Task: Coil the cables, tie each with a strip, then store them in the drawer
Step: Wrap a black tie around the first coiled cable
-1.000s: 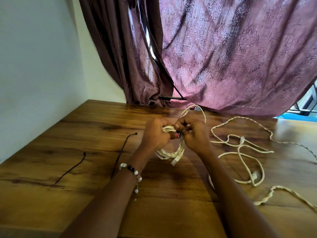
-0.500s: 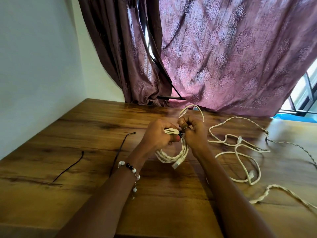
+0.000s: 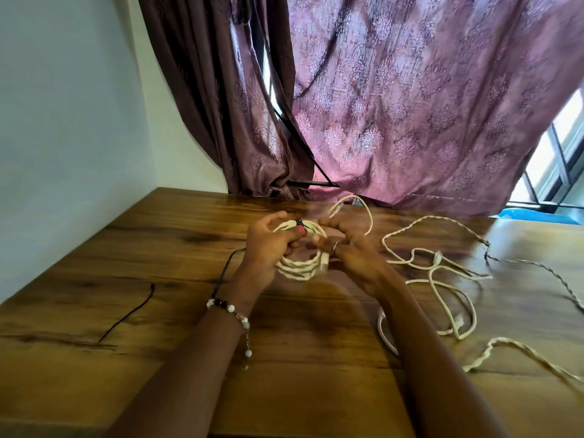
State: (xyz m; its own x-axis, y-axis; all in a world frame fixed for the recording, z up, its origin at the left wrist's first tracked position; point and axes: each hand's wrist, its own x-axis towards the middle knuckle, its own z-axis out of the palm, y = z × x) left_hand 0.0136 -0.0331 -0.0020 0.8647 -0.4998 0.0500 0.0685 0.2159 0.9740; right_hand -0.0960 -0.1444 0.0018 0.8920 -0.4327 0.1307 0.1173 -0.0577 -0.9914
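Observation:
A coiled cream cable (image 3: 300,267) sits between my hands above the wooden table (image 3: 158,248), bound at its top by a black strip (image 3: 298,222). My left hand (image 3: 265,251) grips the coil's left side, thumb pressed just under the strip. My right hand (image 3: 350,248) is at the coil's right side with fingers spread and blurred; one loose cable end arcs up past its fingertips. Two thin black strips lie on the table, one (image 3: 126,312) at the left, another (image 3: 226,268) partly behind my left wrist.
A loose cream cable (image 3: 442,289) sprawls on the table to the right. A twisted cord (image 3: 518,352) runs along the right edge. Purple curtains (image 3: 379,105) hang behind the table, a white wall (image 3: 63,121) stands at the left, and a window shows at far right.
My right hand's fingers have let go of the strip and spread apart. The coil now lies flatter, its ring facing up, and the view has tilted slightly.

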